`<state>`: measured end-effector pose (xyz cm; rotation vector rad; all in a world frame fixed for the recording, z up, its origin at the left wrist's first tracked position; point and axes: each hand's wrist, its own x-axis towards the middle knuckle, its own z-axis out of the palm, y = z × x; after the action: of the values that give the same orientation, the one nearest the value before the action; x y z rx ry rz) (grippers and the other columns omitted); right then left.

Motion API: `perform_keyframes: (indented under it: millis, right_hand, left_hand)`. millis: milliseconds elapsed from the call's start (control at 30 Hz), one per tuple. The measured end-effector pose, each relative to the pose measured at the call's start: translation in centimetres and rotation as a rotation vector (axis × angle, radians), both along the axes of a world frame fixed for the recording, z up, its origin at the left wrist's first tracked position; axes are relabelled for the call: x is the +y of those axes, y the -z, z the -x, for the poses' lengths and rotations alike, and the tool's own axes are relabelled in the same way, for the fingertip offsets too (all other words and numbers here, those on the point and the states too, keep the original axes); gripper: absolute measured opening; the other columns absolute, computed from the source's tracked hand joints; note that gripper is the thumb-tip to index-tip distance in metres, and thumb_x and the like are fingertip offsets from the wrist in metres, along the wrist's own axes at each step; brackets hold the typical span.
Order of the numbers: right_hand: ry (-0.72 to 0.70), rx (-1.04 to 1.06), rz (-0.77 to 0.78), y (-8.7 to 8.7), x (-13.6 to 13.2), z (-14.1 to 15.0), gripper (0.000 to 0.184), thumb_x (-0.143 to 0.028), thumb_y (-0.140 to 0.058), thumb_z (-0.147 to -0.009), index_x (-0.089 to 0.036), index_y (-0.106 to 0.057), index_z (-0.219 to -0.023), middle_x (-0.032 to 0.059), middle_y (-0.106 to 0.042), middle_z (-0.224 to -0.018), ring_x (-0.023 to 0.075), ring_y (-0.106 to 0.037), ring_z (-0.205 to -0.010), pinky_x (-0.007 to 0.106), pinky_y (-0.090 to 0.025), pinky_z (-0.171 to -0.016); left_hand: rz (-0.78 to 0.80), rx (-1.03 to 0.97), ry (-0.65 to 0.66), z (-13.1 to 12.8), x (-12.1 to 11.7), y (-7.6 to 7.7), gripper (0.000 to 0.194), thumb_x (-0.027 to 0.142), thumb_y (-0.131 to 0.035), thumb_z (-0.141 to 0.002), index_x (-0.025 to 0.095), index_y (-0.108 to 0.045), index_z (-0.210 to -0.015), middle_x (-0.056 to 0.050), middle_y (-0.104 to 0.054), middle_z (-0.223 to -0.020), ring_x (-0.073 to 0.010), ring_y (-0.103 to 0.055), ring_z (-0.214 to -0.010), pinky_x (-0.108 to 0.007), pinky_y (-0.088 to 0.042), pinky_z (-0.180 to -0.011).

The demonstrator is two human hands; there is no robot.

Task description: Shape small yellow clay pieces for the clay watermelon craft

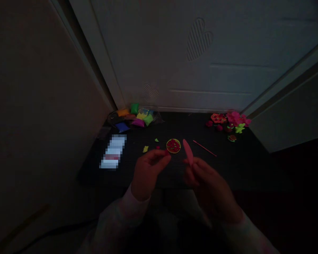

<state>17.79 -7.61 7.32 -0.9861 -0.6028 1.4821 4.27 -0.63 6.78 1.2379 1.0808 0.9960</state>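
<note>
— Sleeves (pixel 122 213) closest to lens, pale, patterned. Hands?

— Left hand (pixel 145 174): thumb and fingers pinched on a small red bit (pixel 167 152). Right hand (pixel 208 180): closed round a pink blade (pixel 187 151), tip pointing up and away.

— Round piece?

— Pizza-like disc (pixel 173 146), yellow rim, red top, green flecks. On the dark table (pixel 180 173), just beyond the left fingertips, between them and the blade.

— Anything in the way?

— Left hand's fingertips are right by its near edge. Beyond that hand: yellow scrap (pixel 145 149), green scrap (pixel 156 140), red scrap (pixel 158 147). Thin pink stick (pixel 204 148) lies beyond the right hand, slanted. Farther out past the right hand: pink flower shapes (pixel 237 118), orange piece (pixel 218 118), yellow-green figure (pixel 240 128), burger-like piece (pixel 231 138) (tiny, guessing by layers).

— Far side of the left hand?

— Coloured packets (pixel 138 122) in a heap, against a pale panel (pixel 175 70) with raised hearts. Bright screen (pixel 113 151) left of that hand.

— Brands, text?

— Screen's pixelated, unreadable; packets too dim to read.
</note>
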Motion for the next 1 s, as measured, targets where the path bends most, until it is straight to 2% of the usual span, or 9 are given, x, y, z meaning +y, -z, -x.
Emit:
perform_keyframes:
  millis: [100,200,300,400,533,600,733,800,1000]
  right_hand:
    - [-0.004,0.122,0.014,-0.2,-0.1,-0.3,0.016,-0.028,-0.052,-0.079,-0.018,-0.063,-0.087,-0.0049,-0.038,-0.055,0.0055,-0.027,-0.048,0.020,-0.027,-0.048]
    - [0.008,0.106,0.033,0.0,-0.3,-0.5,0.018,-0.029,-0.053,-0.079,-0.017,-0.063,-0.086,-0.0048,-0.037,-0.054,0.0062,-0.027,-0.049,0.020,-0.028,-0.049]
    - [0.058,-0.045,0.052,0.8,-0.2,-1.0,0.024,-0.037,-0.051,-0.079,-0.016,-0.063,-0.085,-0.0042,-0.037,-0.056,0.0078,-0.031,-0.052,0.021,-0.031,-0.050]
    - [0.084,-0.347,0.073,2.3,0.1,-1.9,0.027,-0.043,-0.049,-0.080,-0.018,-0.060,-0.083,-0.0026,-0.043,-0.063,0.0099,-0.040,-0.059,0.022,-0.035,-0.054]
    - [0.020,-0.928,0.045,4.5,0.3,-3.3,0.025,-0.039,-0.038,-0.086,-0.019,-0.053,-0.087,-0.0020,-0.048,-0.066,0.0121,-0.047,-0.061,0.024,-0.040,-0.057]
    - [0.000,-1.093,0.023,5.4,0.4,-3.8,0.023,-0.035,-0.036,-0.086,-0.018,-0.052,-0.089,-0.0004,-0.053,-0.070,0.0134,-0.051,-0.065,0.025,-0.042,-0.060]
    - [-0.066,-1.206,-0.017,6.4,0.6,-4.1,0.021,-0.029,-0.037,-0.086,-0.018,-0.054,-0.091,0.0055,-0.061,-0.089,0.0167,-0.056,-0.084,0.029,-0.042,-0.076]
    - [-0.114,-1.268,-0.034,6.6,0.9,-4.0,0.023,-0.027,-0.036,-0.086,-0.017,-0.056,-0.089,0.0071,-0.062,-0.090,0.0179,-0.056,-0.087,0.031,-0.040,-0.081]
    - [-0.247,-1.410,-0.058,6.7,3.0,-4.0,0.023,-0.026,-0.037,-0.086,-0.016,-0.058,-0.084,0.0084,-0.062,-0.087,0.0198,-0.055,-0.084,0.034,-0.039,-0.078]
  left_hand:
    - [-0.319,0.328,-0.014,0.6,0.7,2.0,0.009,0.024,-0.061,-0.071,0.018,-0.064,-0.076,-0.003,-0.066,-0.081,-0.0165,-0.059,-0.080,-0.031,-0.044,-0.078]
    - [-0.568,0.563,0.073,0.5,1.1,4.0,0.009,0.018,-0.056,-0.074,0.017,-0.063,-0.079,-0.005,-0.065,-0.083,-0.0172,-0.058,-0.084,-0.032,-0.044,-0.078]
    - [-0.756,0.794,0.191,0.0,1.3,5.2,0.012,0.018,-0.051,-0.079,0.017,-0.062,-0.080,-0.005,-0.065,-0.078,-0.0190,-0.056,-0.083,-0.035,-0.043,-0.076]
    - [-0.874,0.933,0.318,-0.4,1.2,5.8,0.016,0.018,-0.045,-0.082,0.017,-0.061,-0.082,-0.004,-0.065,-0.078,-0.0202,-0.054,-0.084,-0.038,-0.040,-0.078]
    - [-0.876,0.955,0.397,-0.6,1.2,6.6,0.017,0.017,-0.044,-0.083,0.017,-0.061,-0.081,-0.005,-0.065,-0.080,-0.0194,-0.053,-0.085,-0.037,-0.039,-0.079]
    - [-0.864,0.947,0.401,-0.4,1.3,7.1,0.017,0.015,-0.045,-0.083,0.017,-0.061,-0.083,-0.004,-0.066,-0.082,-0.0189,-0.053,-0.086,-0.036,-0.040,-0.078]
    - [-0.805,0.898,0.413,0.5,1.3,7.5,0.019,0.013,-0.048,-0.080,0.020,-0.062,-0.092,-0.003,-0.066,-0.089,-0.0184,-0.052,-0.090,-0.035,-0.041,-0.081]
    - [-0.762,0.865,0.419,1.0,1.3,7.5,0.023,0.013,-0.049,-0.079,0.021,-0.062,-0.096,-0.003,-0.066,-0.092,-0.0186,-0.052,-0.093,-0.036,-0.041,-0.083]
    - [-0.733,0.846,0.332,2.1,0.9,7.1,0.023,0.012,-0.046,-0.079,0.018,-0.063,-0.093,-0.005,-0.065,-0.091,-0.0193,-0.053,-0.092,-0.038,-0.043,-0.083]
